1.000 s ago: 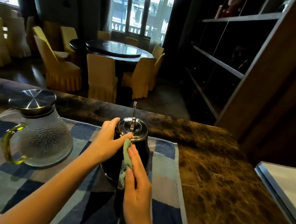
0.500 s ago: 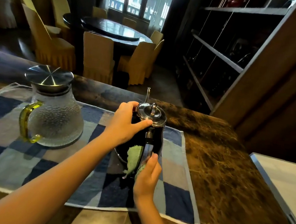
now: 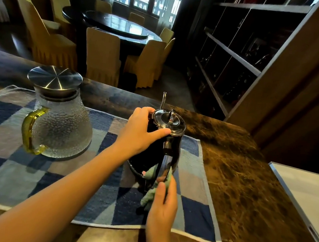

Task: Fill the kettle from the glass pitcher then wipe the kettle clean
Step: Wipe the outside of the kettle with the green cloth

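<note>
On the checked towel (image 3: 3, 174) over the worktop (image 3: 245, 187), our left hand (image 3: 140, 132) curls round the kettle (image 3: 147, 158) below its lid; our right hand (image 3: 163, 205) pinches a green cloth (image 3: 148, 194) against its handle; the glass pitcher (image 3: 62, 127) stands left, apart

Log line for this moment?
stage: wipe | left hand: grips kettle top | right hand: pinches cloth on handle | pitcher: lidded, on mat
</note>
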